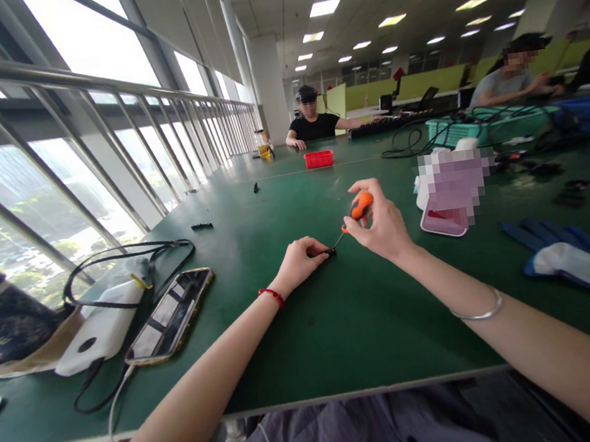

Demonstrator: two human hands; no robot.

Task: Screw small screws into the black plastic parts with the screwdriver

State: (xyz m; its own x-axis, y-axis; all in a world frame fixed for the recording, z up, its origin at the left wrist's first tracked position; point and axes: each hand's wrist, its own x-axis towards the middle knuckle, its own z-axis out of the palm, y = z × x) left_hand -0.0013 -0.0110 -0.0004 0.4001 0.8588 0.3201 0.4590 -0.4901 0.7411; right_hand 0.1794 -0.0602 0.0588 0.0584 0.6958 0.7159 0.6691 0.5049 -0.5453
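Note:
My left hand [300,261] pinches a small black part [330,252] down on the green table [340,316], fingers closed around it. My right hand [379,223] grips an orange-handled screwdriver [359,208], tilted so that its thin shaft runs down and left with the tip touching the black part. A red cord sits on my left wrist and a silver bangle on my right forearm.
A phone [169,316] with a cable, a white power bank [103,326] and a dark bag [3,317] lie at the left. Blue-white gloves [577,260] lie at the right, beside a pink object [444,221]. A red tray [319,159] and two seated people are farther back.

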